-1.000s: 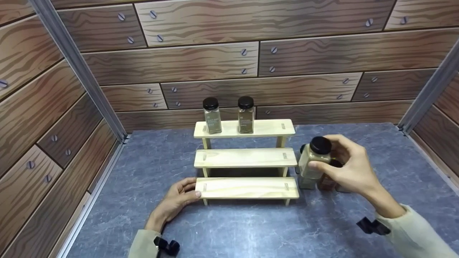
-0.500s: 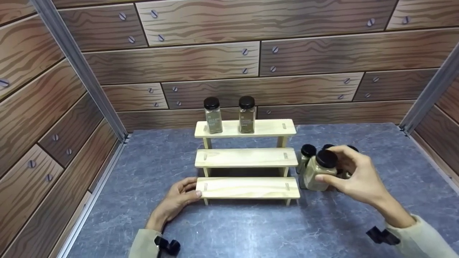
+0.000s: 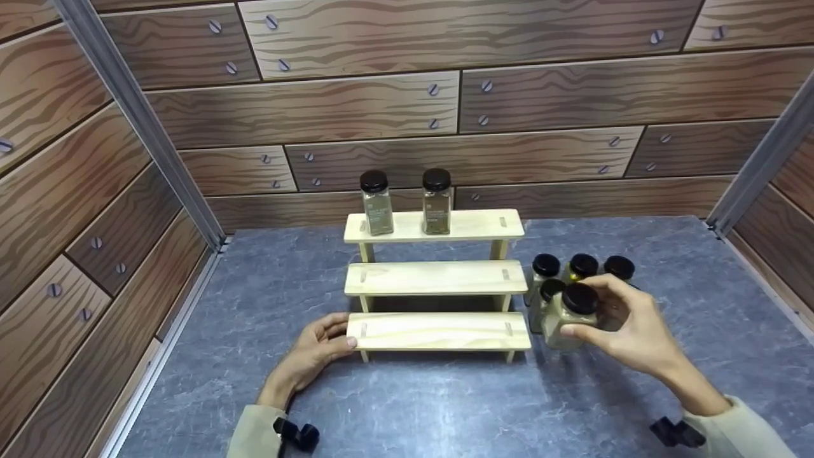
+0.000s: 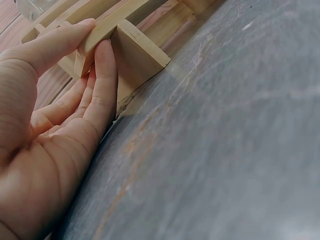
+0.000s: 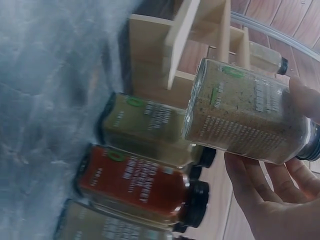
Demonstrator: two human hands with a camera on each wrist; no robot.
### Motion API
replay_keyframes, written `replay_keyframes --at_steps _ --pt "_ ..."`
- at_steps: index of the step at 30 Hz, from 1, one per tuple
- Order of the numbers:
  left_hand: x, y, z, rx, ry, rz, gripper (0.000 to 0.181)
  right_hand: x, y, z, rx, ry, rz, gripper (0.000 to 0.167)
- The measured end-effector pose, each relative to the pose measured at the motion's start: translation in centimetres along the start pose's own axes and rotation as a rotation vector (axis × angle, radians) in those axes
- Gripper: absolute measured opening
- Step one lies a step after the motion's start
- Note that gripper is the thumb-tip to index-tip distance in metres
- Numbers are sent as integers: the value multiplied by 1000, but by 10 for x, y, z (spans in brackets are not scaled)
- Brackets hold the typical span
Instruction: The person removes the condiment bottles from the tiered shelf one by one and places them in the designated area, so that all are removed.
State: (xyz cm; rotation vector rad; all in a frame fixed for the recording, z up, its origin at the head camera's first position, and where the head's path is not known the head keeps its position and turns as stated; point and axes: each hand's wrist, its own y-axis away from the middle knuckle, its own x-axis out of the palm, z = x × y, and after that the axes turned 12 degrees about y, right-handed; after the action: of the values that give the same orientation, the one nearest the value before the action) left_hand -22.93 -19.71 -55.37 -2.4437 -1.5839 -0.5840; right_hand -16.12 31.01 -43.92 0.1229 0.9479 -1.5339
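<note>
A three-tier wooden spice rack [image 3: 439,332] stands on the table. My left hand [image 3: 311,353] pinches the left end of its lowest step; thumb on top and fingers beneath show in the left wrist view. My right hand [image 3: 629,327] holds a glass spice jar [image 5: 240,112] with a black lid and pale, speckled contents. That jar is off the table, in front of the group beside the rack. Behind it in the right wrist view are a red-filled jar [image 5: 137,182] and a pale-filled jar [image 5: 145,127]. Two spice jars, one greenish [image 3: 379,213] and one brown [image 3: 437,213], stand on the top step.
Several more black-lidded jars [image 3: 545,270] stand close together at the rack's right side, some partly hidden by my right hand. A grey stone-patterned tabletop [image 3: 407,407] lies under everything. Wood-print walls [image 3: 381,114] with metal corner rails enclose the back and sides.
My right hand has moved the held jar rightward and lower in the head view, uncovering more jars behind it. My left hand has stayed at the rack.
</note>
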Motion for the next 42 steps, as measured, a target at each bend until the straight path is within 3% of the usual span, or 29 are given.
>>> replay_keyframes --at_steps 26,42 --pt "0 0 0 7 19 2 69 29 21 -34 83 17 27 63" --pt "-1 0 1 5 8 0 71 35 25 -37 96 31 37 60"
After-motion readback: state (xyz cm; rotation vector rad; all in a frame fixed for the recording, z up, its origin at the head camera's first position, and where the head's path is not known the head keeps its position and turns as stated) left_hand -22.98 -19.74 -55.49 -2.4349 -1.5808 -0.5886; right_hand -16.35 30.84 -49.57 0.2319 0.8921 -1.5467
